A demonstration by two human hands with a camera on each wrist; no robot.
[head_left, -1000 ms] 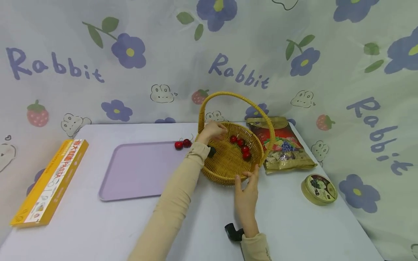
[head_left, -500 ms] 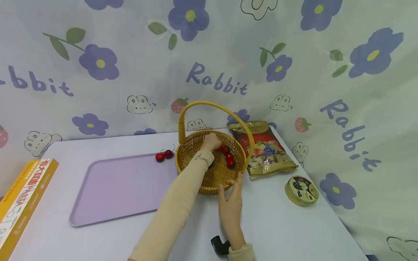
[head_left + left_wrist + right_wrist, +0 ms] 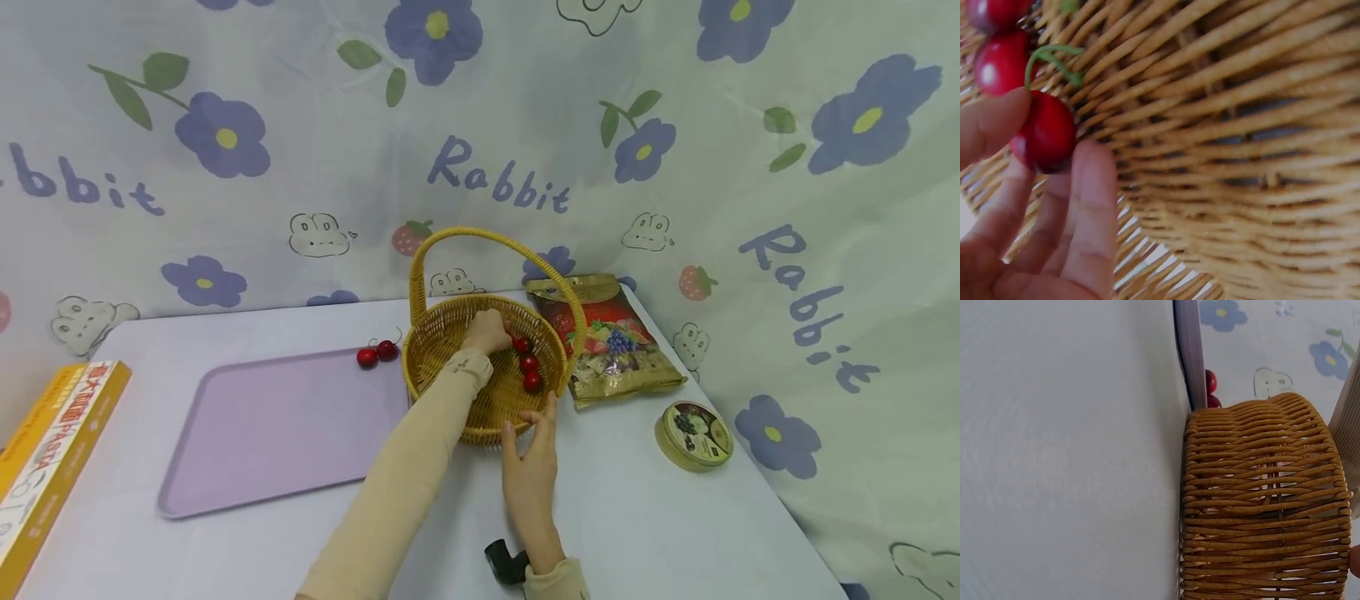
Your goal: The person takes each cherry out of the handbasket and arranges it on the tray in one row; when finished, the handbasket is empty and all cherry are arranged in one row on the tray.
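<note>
A woven wicker basket (image 3: 450, 333) with a hoop handle stands on the table and holds several red cherries (image 3: 533, 382). My left hand (image 3: 491, 332) reaches into it. In the left wrist view its thumb and fingers (image 3: 1091, 206) pinch one red cherry (image 3: 1047, 137) with a green stem; two more cherries (image 3: 1000, 59) lie just above. My right hand (image 3: 531, 437) rests on the table with straight fingers touching the basket's near rim. The right wrist view shows the basket's side wall (image 3: 1266, 500).
A lilac tray (image 3: 277, 425) lies left of the basket with two cherries (image 3: 377, 353) on its far corner. A yellow pasta box (image 3: 52, 450) sits at the far left. A snack bag (image 3: 607, 337) and a round tin (image 3: 693, 435) lie to the right.
My left hand has moved from the basket's left rim deeper inside to the cherries. My right hand has stayed at the near rim. The head view has shifted to the right.
</note>
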